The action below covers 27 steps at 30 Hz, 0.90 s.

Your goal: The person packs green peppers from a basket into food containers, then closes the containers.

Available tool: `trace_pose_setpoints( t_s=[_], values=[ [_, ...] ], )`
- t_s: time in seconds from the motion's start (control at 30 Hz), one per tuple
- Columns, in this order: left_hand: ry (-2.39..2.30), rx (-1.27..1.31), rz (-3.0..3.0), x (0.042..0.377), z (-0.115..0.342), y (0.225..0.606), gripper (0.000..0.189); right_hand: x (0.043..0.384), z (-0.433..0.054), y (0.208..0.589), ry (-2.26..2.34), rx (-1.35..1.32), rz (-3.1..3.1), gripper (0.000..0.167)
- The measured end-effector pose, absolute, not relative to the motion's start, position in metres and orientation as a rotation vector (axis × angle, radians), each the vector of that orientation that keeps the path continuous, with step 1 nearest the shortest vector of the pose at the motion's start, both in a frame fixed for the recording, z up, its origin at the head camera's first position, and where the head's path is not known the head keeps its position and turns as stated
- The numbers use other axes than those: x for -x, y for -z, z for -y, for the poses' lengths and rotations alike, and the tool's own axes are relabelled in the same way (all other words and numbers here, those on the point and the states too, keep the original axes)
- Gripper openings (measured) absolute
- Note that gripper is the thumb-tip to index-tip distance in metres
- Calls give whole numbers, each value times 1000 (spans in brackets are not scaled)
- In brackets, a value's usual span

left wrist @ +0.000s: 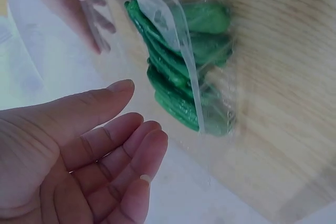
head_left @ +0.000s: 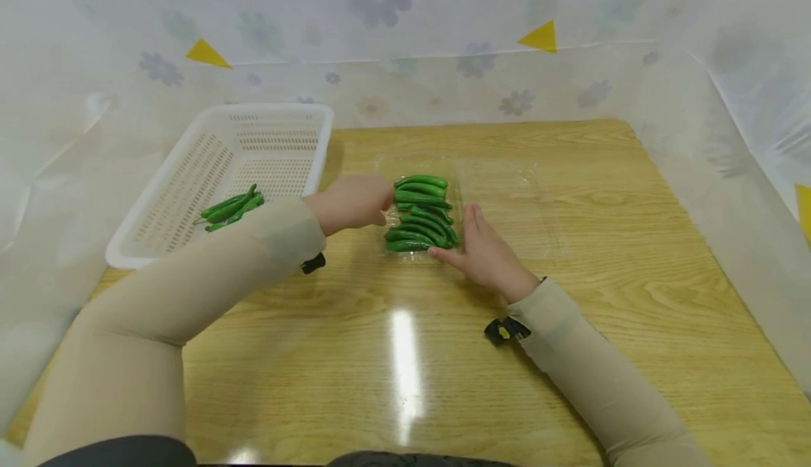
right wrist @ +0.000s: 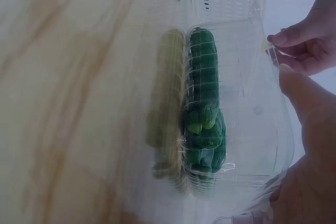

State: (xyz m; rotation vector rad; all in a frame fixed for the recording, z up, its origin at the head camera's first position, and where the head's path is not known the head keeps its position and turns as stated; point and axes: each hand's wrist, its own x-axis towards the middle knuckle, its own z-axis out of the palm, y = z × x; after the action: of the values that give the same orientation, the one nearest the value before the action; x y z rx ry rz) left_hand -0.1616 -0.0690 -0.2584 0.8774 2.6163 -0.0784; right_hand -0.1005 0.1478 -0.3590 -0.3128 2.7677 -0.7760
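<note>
Green chili peppers (head_left: 421,217) lie side by side in a stack inside one half of a clear plastic clamshell box (head_left: 457,171). The box's other half, a clear lid (head_left: 507,206), is folded out flat to the right. My left hand (head_left: 357,203) hovers at the box's left side, its fingers loosely bent and holding nothing in the left wrist view. My right hand (head_left: 491,252) grips the near right corner of the filled half, thumb (right wrist: 302,90) at the rim and fingers along the lid side. Pepper stems and bodies press against the clear wall in the right wrist view.
A white perforated basket (head_left: 120,241) stands on the left of the wooden table (head_left: 355,354), with several more green peppers (head_left: 231,208) in it. My left forearm passes over its near edge. A flower-patterned sheet (head_left: 431,86) with yellow triangles closes off the back and sides.
</note>
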Motion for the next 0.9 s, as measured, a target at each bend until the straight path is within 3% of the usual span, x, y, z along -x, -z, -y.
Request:
trace_pose_setpoints(
  t_s=[0.2, 0.5, 0.9],
  values=[
    [48, -803, -2672, 161, 89, 241, 17, 99, -147, 358, 774, 312, -2765, 111],
    [30, -696, -2729, 166, 126, 217, 22, 97, -149, 354, 790, 288, -2755, 110],
    [30, -461, -2666, 200, 192, 221, 22, 98, -152, 357, 790, 285, -2766, 113]
  ],
)
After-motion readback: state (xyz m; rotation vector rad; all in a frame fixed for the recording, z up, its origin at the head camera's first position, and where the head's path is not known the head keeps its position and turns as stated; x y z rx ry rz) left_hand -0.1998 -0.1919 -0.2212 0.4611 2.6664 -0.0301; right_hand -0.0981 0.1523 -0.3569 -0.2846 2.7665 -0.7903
